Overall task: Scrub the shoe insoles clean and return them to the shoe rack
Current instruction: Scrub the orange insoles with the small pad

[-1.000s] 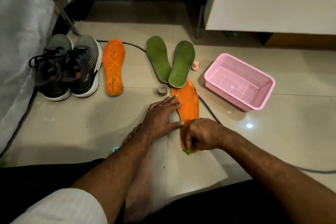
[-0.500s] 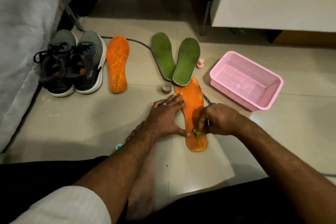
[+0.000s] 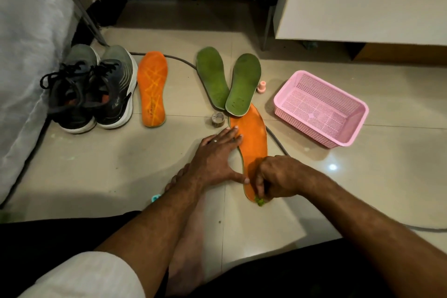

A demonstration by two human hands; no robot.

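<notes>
The right hand point(image 3: 280, 176) has its fingers curled down around a small green scrubber point(image 3: 260, 201), only a tuft of which shows beneath the fingertips. The scrubber presses on the near end of an orange insole point(image 3: 252, 143) that lies flat on the tiled floor point(image 3: 121, 164). The left hand point(image 3: 215, 159) lies spread on the floor against the left edge of this insole, fingers straight, the fingertips touching its far half and the thumb touching its edge close to the right hand. It holds nothing. A ring shows on one finger.

Everything else is placed from this insole. Touching its far tip is a pair of green insoles point(image 3: 227, 82), the right one overlapping the left and resting on the orange tip. A small round container point(image 3: 218, 119) stands just left of the far tip. A little pink cap-like object point(image 3: 261, 86) stands beyond it, beside the green pair. A pink plastic basket point(image 3: 321, 109) sits to the right, apart from it. A dark cable point(image 3: 275, 140) runs under it and away on both sides. A second orange insole point(image 3: 152, 88) lies well to the left, and beyond that, just beside it, a pair of grey and black running shoes point(image 3: 93, 89). A bare foot point(image 3: 183, 237) rests on the floor to the near left, under the left forearm
</notes>
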